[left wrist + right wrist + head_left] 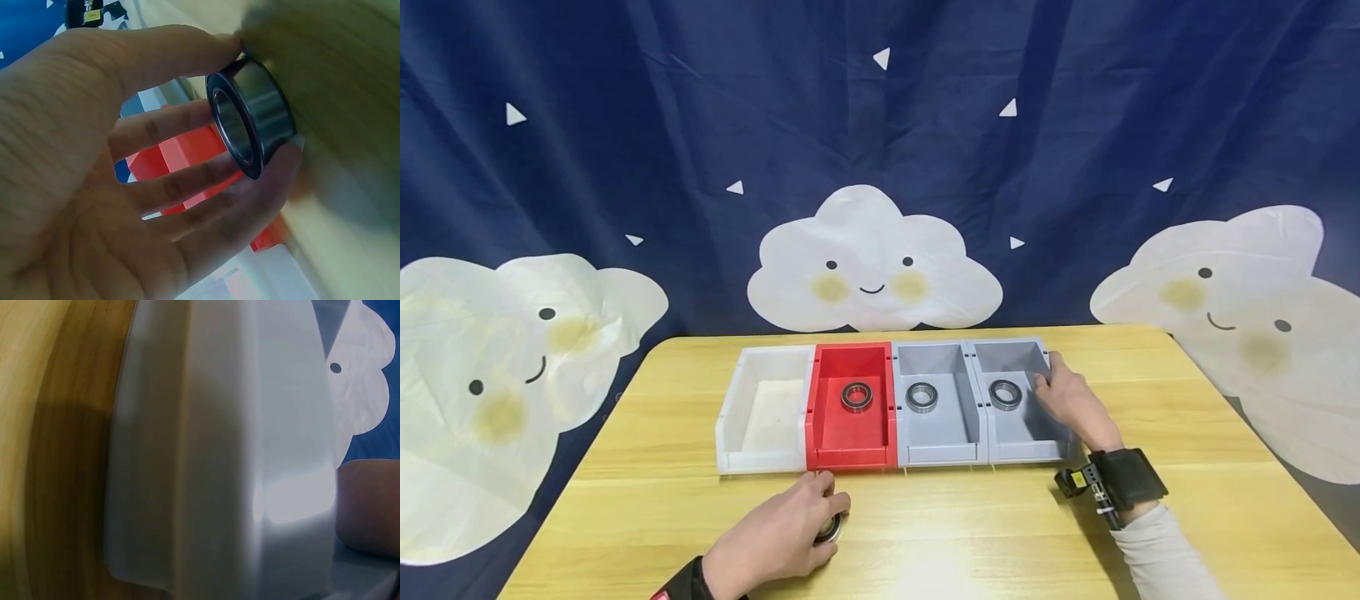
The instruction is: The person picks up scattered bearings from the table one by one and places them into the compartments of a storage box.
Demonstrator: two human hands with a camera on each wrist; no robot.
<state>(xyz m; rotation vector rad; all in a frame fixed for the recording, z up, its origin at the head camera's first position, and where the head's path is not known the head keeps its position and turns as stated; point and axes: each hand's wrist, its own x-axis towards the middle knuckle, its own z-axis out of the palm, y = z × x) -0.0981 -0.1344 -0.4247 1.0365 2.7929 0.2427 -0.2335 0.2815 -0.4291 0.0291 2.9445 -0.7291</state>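
Observation:
My left hand [784,531] pinches a steel ball bearing [265,103] with dark-edged faces, just in front of the bins. Thumb and fingertips hold its outer rim, and it stands tilted on edge close to the tabletop. My right hand [1072,404] grips the right side wall of the rightmost grey bin [1028,452], thumb over the inside. From the right wrist, that bin's outer wall [212,450] fills most of the view, with part of a finger [369,506] at the edge. Inside this bin lies another bearing [1005,407].
Left of it stand a second grey bin [942,454] holding a bearing [921,409], a red bin [852,459] holding a bearing [857,409], and a white bin [762,462], side by side on the wooden table [955,525]. A dark blue cloud-print curtain [700,108] hangs behind.

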